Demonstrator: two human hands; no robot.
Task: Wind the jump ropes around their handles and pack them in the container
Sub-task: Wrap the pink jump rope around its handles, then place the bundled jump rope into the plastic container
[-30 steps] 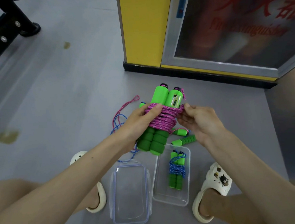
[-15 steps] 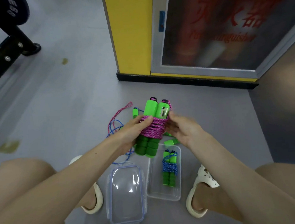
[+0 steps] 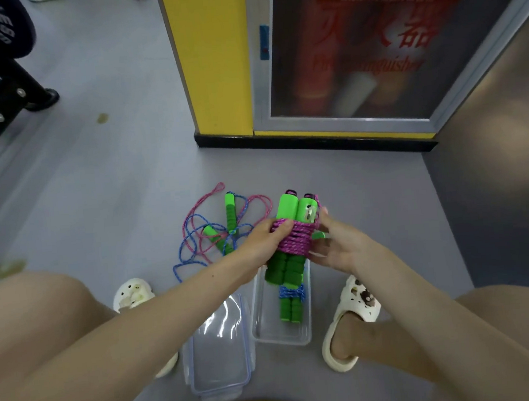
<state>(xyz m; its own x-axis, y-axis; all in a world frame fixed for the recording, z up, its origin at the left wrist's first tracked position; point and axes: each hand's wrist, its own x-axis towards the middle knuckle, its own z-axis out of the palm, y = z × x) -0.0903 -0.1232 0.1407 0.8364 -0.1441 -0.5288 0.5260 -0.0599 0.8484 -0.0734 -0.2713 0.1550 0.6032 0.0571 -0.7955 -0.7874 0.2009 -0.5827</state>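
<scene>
The smooth grey floor (image 3: pixel 101 182) is lying bare and wide to the left, while the yellow cabinet (image 3: pixel 212 61) with its black base is closing off the far side. Between white perforated clogs (image 3: pixel 351 317), a clear rectangular plastic container (image 3: pixel 310 334) is sitting open, its flat clear lid (image 3: pixel 219 357) lying just beside its left wall. Inside is resting a blue-wound jump rope bundle (image 3: pixel 291 297). Above the container's far end, the left hand (image 3: pixel 260 244) is curling its fingers around the pink jump rope bundle (image 3: pixel 295 237), ribbed green foam handles wrapped in braided cord; the right hand (image 3: pixel 334 248) is pinching the coils with slightly spread fingertips. Loose pink and blue cords with foam-gripped handles (image 3: pixel 229 213) are sprawling nearby on the left
</scene>
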